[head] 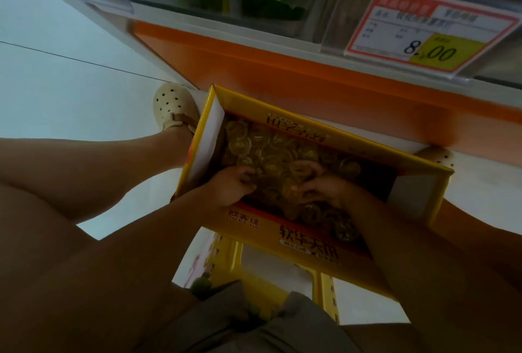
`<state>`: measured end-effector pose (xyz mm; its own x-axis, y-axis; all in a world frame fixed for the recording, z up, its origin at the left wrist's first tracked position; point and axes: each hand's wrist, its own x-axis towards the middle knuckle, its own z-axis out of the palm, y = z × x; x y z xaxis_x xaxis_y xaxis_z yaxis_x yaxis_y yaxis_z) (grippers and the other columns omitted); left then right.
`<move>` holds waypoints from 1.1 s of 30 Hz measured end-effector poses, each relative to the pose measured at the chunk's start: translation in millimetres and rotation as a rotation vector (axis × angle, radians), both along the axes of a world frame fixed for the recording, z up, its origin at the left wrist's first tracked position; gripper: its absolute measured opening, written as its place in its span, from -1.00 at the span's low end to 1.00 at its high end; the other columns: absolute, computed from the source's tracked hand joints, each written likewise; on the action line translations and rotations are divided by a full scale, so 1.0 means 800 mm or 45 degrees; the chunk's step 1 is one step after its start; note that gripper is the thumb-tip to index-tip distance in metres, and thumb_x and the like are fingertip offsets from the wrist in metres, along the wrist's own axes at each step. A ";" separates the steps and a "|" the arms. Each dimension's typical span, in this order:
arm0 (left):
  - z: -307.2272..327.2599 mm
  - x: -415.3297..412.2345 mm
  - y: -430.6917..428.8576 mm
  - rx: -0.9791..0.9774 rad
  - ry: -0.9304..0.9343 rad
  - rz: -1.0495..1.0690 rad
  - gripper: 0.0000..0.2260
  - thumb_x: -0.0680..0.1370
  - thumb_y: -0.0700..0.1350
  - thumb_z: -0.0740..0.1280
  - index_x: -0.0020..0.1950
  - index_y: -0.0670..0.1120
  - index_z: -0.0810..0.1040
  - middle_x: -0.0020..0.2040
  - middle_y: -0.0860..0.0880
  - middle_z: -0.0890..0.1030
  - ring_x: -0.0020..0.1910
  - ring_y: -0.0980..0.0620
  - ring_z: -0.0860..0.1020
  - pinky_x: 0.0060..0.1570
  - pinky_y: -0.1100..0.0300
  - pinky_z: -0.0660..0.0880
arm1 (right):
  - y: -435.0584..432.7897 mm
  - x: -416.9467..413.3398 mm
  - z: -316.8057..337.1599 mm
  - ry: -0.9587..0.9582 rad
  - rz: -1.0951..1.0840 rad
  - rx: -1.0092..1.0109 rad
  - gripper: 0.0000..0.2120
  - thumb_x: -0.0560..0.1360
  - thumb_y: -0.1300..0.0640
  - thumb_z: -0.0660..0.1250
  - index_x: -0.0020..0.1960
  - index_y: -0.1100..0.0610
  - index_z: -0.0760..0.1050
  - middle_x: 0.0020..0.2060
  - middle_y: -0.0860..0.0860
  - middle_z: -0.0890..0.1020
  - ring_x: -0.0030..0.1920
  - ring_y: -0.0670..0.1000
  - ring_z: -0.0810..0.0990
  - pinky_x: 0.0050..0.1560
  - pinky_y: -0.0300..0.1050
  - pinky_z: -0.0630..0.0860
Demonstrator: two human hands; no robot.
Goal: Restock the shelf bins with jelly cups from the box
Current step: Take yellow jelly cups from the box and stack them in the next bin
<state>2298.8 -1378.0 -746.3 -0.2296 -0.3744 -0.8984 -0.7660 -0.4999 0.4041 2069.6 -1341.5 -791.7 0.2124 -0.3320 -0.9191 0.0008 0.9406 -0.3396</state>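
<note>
At far left a cream shoe [173, 106] stands beside the yellow box [197, 138]. The box lies on the floor below the orange shelf front [310, 75], its long axis running from upper left to lower right along that front, its open top facing up. Jelly cups [262, 149] fill it, dim and blurred, so single cups are hard to count.

The left hand [234, 183] reaches in palm down with its fingers curled into the pile; I cannot tell whether it grips any. The right hand [322, 183] has its fingers and thumb curled round some of the cups, and its forearm hides the box's near right corner. At upper right hangs a price tag [429, 33].
</note>
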 end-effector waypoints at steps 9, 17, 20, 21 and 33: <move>0.019 -0.032 0.018 0.400 0.328 0.430 -0.51 0.50 -0.23 0.43 0.41 -0.06 0.41 0.24 -0.07 0.57 0.17 -0.01 0.58 0.05 0.10 0.59 | 0.008 0.012 0.052 -0.217 -0.193 -0.029 -0.70 0.55 0.21 0.31 0.28 0.08 0.46 0.16 0.07 0.55 0.09 0.11 0.61 -0.08 0.11 0.64; 0.021 -0.018 0.011 0.373 0.242 0.553 -0.75 0.57 -0.27 0.30 0.22 -0.06 0.50 0.11 -0.09 0.56 0.16 -0.05 0.54 0.06 0.14 0.56 | 0.023 0.005 0.022 0.371 -0.071 -0.066 -0.55 0.48 0.12 0.44 0.25 -0.09 0.29 0.14 0.09 0.54 -0.27 0.08 0.62 -0.45 -0.08 0.58; 0.022 -0.008 0.001 0.310 0.206 0.538 -0.87 0.53 -0.36 0.22 -0.03 -0.18 0.51 -0.14 -0.12 0.51 -0.13 -0.01 0.52 -0.09 0.17 0.49 | 0.006 0.016 0.003 0.477 0.006 -0.128 -0.41 0.51 0.16 0.40 0.45 0.00 0.24 0.28 0.11 0.47 0.00 0.14 0.59 -0.38 -0.20 0.55; 0.023 -0.006 -0.002 0.296 0.192 0.556 -0.87 0.52 -0.38 0.19 -0.11 -0.20 0.46 -0.22 -0.13 0.45 -0.24 0.01 0.46 -0.17 0.18 0.43 | -0.002 0.022 -0.006 0.527 0.053 -0.149 -0.45 0.53 0.16 0.37 0.46 0.07 0.26 0.32 0.12 0.44 0.15 0.16 0.54 -0.19 -0.16 0.56; 0.023 0.008 -0.011 0.223 0.032 0.865 -0.87 0.62 -0.13 0.27 -0.11 -0.12 0.50 -0.24 -0.12 0.52 -0.35 0.04 0.54 -0.25 0.19 0.54 | -0.040 0.055 -0.058 0.737 0.405 -0.012 -0.46 0.58 -0.16 0.21 0.47 0.06 0.29 0.45 0.13 0.33 0.41 0.18 0.34 0.42 0.05 0.29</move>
<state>2305.0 -1386.7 -727.7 -0.0178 -0.2925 -0.9561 -0.2523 -0.9240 0.2874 2113.9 -1373.3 -838.2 -0.2263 -0.3433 -0.9115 -0.4622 0.8616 -0.2098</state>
